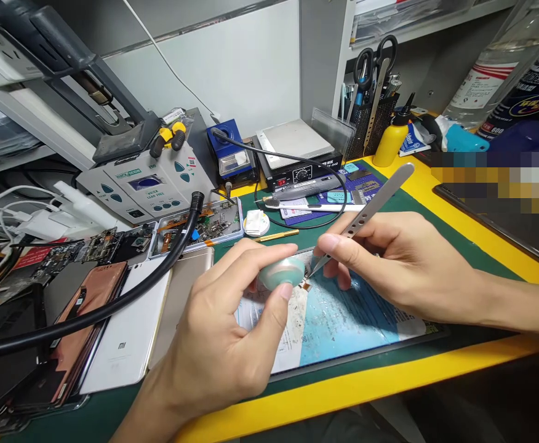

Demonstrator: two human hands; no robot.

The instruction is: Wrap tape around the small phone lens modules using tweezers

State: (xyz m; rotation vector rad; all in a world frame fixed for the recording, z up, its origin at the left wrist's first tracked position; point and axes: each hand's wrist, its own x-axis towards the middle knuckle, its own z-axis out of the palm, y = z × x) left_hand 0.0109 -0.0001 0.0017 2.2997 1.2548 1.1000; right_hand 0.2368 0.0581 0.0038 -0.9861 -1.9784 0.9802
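Observation:
My left hand [232, 314] grips a small round pale-green object [282, 274], pinched between thumb and fingers and tilted; I cannot make out its exact kind. In my right hand [384, 261] is a pair of metal tweezers [366, 206], held like a pen with the tips pointing down and to the left. Those tips meet a small orange-brown piece [305, 285], close beside the round object; whether they grip it I cannot tell. Beneath both hands lies a blue and white printed mat [347, 326], its surface scuffed and specked.
Left of my left hand lie several phone shells, among them a white back cover [128, 332]. A black hose [126, 301] arches over them from the soldering station [144, 184]. Behind stand a parts tray [223, 224], a heating plate [297, 151] and a yellow bottle [391, 141].

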